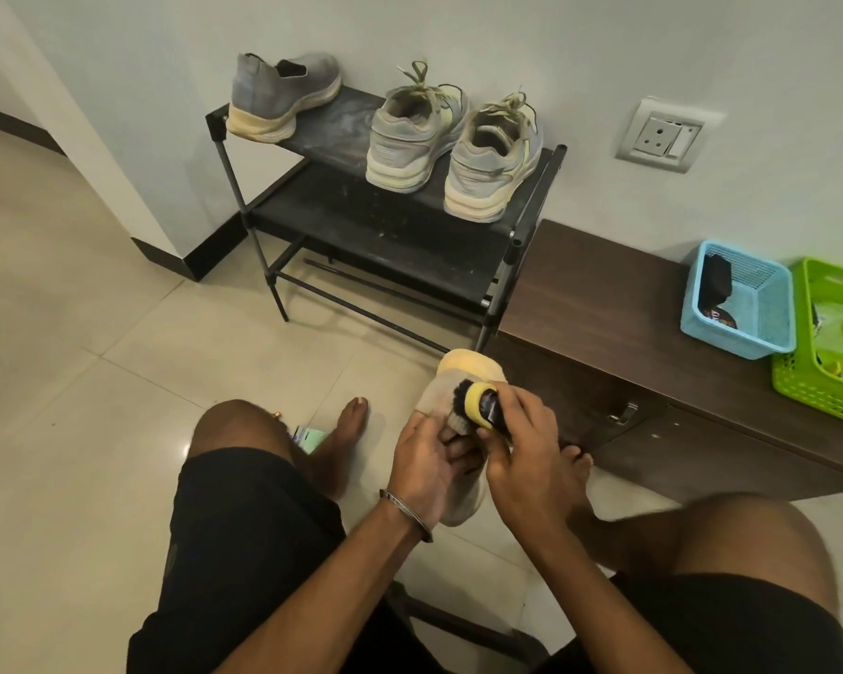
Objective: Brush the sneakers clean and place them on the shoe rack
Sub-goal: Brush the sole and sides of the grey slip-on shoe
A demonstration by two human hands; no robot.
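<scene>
Sneakers sit on the far shoe rack [341, 138]: a grey slip-on [278, 92] at its left end, a laced pair [453, 143] at its right. Nearer, between the person's knees, the left hand [424, 459] grips the second slip-on sneaker [458, 381], toe pointing away. Just right of it, the right hand [526, 445] is wrapped round a yellow-and-black brush [480, 406], bristles touching the sneaker's upper. Farther right, the brown bench [604, 308] carries a blue basket [740, 304] and a green basket [828, 342].

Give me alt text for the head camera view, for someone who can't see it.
A seated person's left hand holds a sneaker while the right hand works a brush on it. Three shoes already sit atop the black shoe rack ahead.
</scene>
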